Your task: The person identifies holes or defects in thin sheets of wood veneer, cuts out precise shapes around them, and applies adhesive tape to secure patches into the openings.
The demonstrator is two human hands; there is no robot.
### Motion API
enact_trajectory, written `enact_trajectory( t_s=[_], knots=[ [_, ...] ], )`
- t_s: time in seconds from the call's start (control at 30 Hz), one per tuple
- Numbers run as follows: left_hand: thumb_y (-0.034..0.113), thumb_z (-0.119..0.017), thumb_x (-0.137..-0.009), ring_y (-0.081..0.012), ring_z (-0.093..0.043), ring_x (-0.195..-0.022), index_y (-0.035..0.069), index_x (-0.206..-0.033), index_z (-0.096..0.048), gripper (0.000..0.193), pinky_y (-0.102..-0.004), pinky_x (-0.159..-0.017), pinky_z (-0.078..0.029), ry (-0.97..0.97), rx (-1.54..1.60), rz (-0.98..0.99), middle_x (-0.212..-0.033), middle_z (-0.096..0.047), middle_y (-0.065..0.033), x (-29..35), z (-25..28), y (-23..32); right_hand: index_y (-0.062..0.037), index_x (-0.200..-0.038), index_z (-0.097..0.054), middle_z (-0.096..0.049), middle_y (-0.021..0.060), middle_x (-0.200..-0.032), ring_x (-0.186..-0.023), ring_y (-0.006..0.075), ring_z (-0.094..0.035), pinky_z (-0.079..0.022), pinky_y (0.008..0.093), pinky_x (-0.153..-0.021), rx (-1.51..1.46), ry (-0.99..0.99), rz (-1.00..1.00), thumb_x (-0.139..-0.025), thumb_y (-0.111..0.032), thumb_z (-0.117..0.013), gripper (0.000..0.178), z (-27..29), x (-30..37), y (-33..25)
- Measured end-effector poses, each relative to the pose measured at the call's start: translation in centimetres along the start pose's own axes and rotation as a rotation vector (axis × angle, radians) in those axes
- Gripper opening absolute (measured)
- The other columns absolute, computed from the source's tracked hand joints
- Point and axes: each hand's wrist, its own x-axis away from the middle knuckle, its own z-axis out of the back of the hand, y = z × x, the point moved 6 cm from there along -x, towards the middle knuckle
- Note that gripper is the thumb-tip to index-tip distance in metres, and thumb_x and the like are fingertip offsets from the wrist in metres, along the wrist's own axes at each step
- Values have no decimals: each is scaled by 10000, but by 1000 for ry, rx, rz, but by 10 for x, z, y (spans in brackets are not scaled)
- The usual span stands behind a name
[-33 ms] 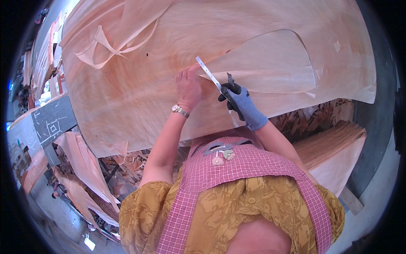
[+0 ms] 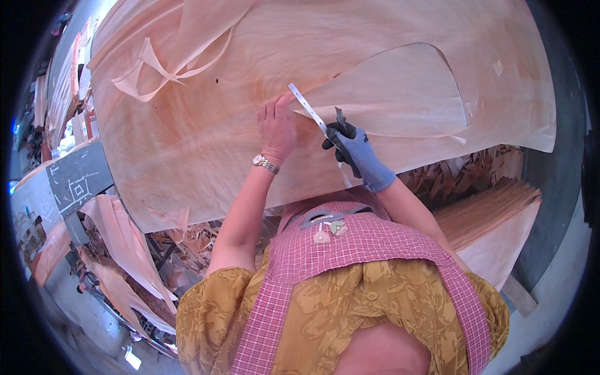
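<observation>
A wide sheet of pale pink veneer (image 2: 206,131) covers the work surface in front of me. A thin metal straightedge (image 2: 306,106) lies slanted across it. My left hand (image 2: 277,128), bare with a wristwatch, presses flat on the veneer against the straightedge's left side. My right hand (image 2: 357,153), in a blue-grey glove, is shut on a dark knife (image 2: 340,117) held against the straightedge's right side. A partly cut veneer piece (image 2: 394,94) with a curved edge lies to the right of the knife.
Curled veneer strips (image 2: 144,69) lie at the sheet's far left. A stack of veneer sheets (image 2: 494,212) sits lower right. Scraps (image 2: 187,240) fill the space under the table, loose sheets (image 2: 125,240) hang lower left, and a dark marked board (image 2: 78,178) is at left.
</observation>
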Motion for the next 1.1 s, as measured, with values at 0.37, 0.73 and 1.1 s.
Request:
enact_trajectory(
  t_s=[0.37,0.73,1.1],
  knots=[
    [73,-599,-803,-252,-509,-1233,122,-1359,-580,559,-428,-982,-373,-270,-276,-306,-1430,-540,-23,9,-16,-4,-52,-1063,-657,-682,58,-755,-520,83,-544,-430,252,-476,537,100,246,-956,-253,-638,229,8,-10,-6],
    [68,-606,-812,-239,-546,-1158,158,-1359,-580,556,-433,-964,-377,-316,-282,-271,-1331,-603,-25,-2,-33,11,-44,-1079,-675,-675,24,-821,-650,87,-591,-459,228,-554,-89,164,-26,-936,-252,-693,252,173,109,26],
    [150,-605,-863,-283,-356,-1413,91,-1527,-330,721,-465,-1141,-273,-389,-230,-111,-1519,-403,-132,34,-100,190,-23,-1069,-701,-668,-19,-807,-643,75,-578,-470,248,-583,214,165,172,-919,-164,-682,206,421,169,-8]
  ],
)
